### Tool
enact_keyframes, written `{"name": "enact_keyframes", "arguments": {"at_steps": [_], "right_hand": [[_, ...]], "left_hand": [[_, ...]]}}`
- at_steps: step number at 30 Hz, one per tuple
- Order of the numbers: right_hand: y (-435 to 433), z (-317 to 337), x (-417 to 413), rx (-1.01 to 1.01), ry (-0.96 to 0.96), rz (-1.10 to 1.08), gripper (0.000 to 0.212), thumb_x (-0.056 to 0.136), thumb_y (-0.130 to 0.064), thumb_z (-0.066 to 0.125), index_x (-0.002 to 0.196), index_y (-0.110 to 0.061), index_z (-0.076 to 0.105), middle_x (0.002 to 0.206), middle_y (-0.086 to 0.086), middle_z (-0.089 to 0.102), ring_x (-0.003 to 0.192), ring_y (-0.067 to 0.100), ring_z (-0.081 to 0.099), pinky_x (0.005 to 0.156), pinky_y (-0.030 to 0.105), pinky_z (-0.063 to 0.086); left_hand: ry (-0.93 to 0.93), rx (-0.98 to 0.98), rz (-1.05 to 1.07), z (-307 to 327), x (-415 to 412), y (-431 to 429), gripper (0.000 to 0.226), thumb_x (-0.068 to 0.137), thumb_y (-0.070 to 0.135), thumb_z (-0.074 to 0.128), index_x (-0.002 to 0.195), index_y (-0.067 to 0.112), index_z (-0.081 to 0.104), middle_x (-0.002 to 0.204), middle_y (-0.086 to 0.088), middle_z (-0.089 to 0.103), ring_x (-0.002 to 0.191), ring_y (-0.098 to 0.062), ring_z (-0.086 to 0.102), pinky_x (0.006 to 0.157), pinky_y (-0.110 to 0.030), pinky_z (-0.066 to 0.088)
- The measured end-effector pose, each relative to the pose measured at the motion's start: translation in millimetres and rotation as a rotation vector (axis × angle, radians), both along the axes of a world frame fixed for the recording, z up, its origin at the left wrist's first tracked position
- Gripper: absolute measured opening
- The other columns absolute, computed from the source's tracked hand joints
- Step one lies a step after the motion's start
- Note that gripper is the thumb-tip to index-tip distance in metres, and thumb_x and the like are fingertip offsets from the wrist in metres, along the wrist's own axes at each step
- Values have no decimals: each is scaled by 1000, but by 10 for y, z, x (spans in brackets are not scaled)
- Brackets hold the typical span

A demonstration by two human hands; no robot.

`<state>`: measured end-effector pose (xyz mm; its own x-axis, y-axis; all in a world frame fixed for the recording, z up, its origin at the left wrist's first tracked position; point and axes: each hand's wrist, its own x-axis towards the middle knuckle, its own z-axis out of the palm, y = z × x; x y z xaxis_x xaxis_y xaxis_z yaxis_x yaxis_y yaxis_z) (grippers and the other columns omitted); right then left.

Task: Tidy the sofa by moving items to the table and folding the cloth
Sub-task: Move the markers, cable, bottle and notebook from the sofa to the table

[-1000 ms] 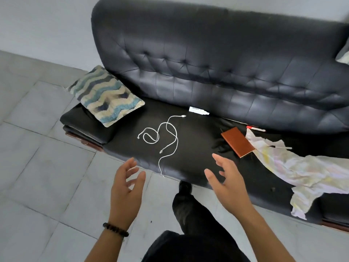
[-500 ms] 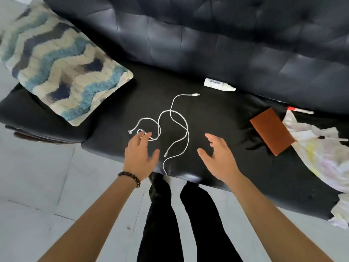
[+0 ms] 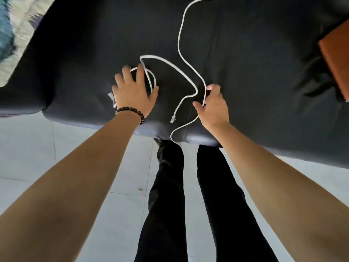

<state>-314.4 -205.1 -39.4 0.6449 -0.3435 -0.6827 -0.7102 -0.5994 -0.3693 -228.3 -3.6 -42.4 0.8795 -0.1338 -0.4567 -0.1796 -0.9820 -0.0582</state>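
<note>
**Where the cable sprawls on the sofa, both hands are upon it**

As the person leans over the black sofa seat [image 3: 75, 53], the white cable [image 3: 186, 62] lies in loose curves across its near middle. One strand runs off toward the far edge of the view and another droops over the seat's near rim. The left hand [image 3: 133, 91] is spread flat with straight fingers, pressing down on the small loop at the cable's left end. A beaded bracelet [image 3: 132, 111] sits on that wrist. The right hand [image 3: 213, 105], just to the right, has its fingers curled about a strand of the cable, thumb out to the left. Between the two hands a free connector tip [image 3: 172, 120] rests on the leather. A patterned cushion [image 3: 11, 35] shows blurred at the far left corner. A brown flat thing [image 3: 338, 53], book or wallet I cannot tell, lies at the right edge. Black trouser legs [image 3: 166, 195] stand on the pale tiled floor [image 3: 56, 140] on the near side.
</note>
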Motion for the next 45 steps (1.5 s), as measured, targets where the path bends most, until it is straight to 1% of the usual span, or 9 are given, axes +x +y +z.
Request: {"name": "enact_keyframes", "arguments": {"at_steps": [4,10,15,19,23,26,34,40,45], "right_hand": [[-11,-14,-5,26,21,57,19,95,-25,61,109,-12,63,98,7,64,94,24,62,88,36,49],[-154,565,-56,118,-12,-32,22,101,-37,48,104,-25,66,91,-6,70,89,13,65,83,26,48],[-303,1728,-141,230,-173,-241,18,101,-37,49,98,-27,64,79,-6,69,78,3,66,69,6,42],[-397,2914,-308,298,-303,-389,28,103,-39,45,100,-20,65,77,4,67,64,-3,57,65,5,42],[-433,3910,-517,394,-471,-538,22,104,-30,46,114,-24,65,72,-3,61,69,3,58,72,23,47],[-409,4464,-703,393,-624,-562,20,104,-28,46,109,-32,64,72,0,63,70,8,58,74,30,49],[33,5119,-1579,140,-800,-766,23,105,-27,43,113,-35,64,72,-7,63,70,3,60,72,25,51],[631,5287,-2751,-17,-797,-1027,25,104,-28,42,112,-37,64,76,0,63,68,22,59,63,26,50],[884,5574,-3822,-160,-853,-1301,24,103,-32,45,117,-36,64,78,-5,66,72,8,62,70,21,52]], "left_hand": [[126,-93,205,74,-87,2,58,90,39,54,134,6,34,119,-20,50,94,-45,59,65,-44,42],[191,-368,788,610,-174,13,38,86,27,56,115,7,44,96,-13,64,82,-30,57,70,-32,39],[81,-582,847,1786,-288,-24,15,95,19,49,98,4,49,77,-4,56,77,-25,50,74,-36,42],[17,-747,676,2986,-345,-102,27,103,23,41,118,7,57,103,-4,65,94,-22,57,83,-33,41],[23,-797,443,4088,-428,-248,22,104,30,38,100,17,55,65,7,61,68,-16,60,73,-36,46],[6,-858,304,4629,-547,-333,24,102,34,40,87,19,51,58,1,54,58,-21,57,68,-45,50],[38,-990,41,5009,-929,-329,17,100,22,46,102,15,61,70,2,62,63,-20,57,71,-44,51],[268,-1105,-136,4999,-1479,-379,16,101,23,46,98,29,61,72,6,61,66,-7,57,70,-28,46],[400,-1148,-399,5355,-2139,-640,19,102,24,45,99,36,59,74,-2,59,67,-14,56,66,-23,44]]}}
